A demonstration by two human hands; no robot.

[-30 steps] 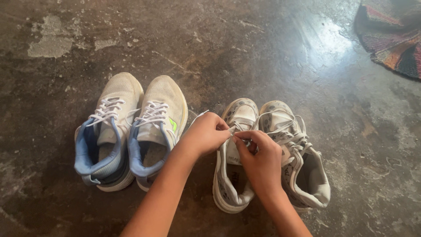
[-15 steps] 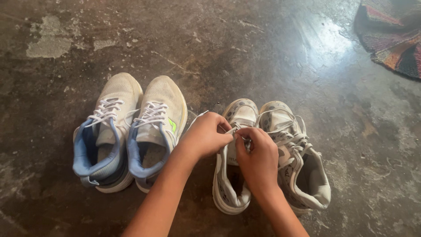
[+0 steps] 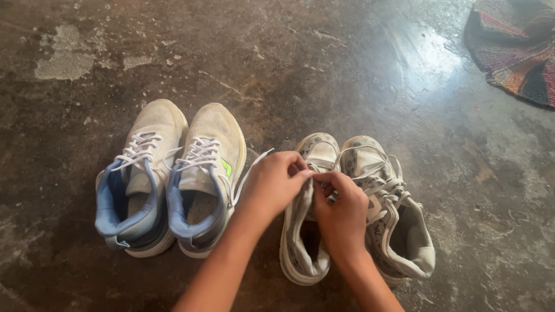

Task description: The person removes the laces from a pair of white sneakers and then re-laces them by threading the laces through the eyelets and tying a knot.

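Two pairs of shoes stand on a dark concrete floor. The right pair is white with a dark pattern: its left shoe [image 3: 305, 231] lies under both my hands, its right shoe [image 3: 393, 214] stands beside it with loose laces. My left hand [image 3: 274, 184] and my right hand [image 3: 342, 208] meet over the left shoe's tongue, fingers pinched on its white lace. One lace end [image 3: 254, 164] trails out to the left past my left hand. The knot itself is hidden by my fingers.
A laced pair of cream running shoes with blue lining, left one [image 3: 139, 179] and right one [image 3: 205, 179], stands to the left, close to my left forearm. A multicoloured woven rug [image 3: 517, 52] lies at the top right corner.
My hands have drawn slightly closer together over the patterned shoe's tongue, still working its lace. The shoes have not moved.
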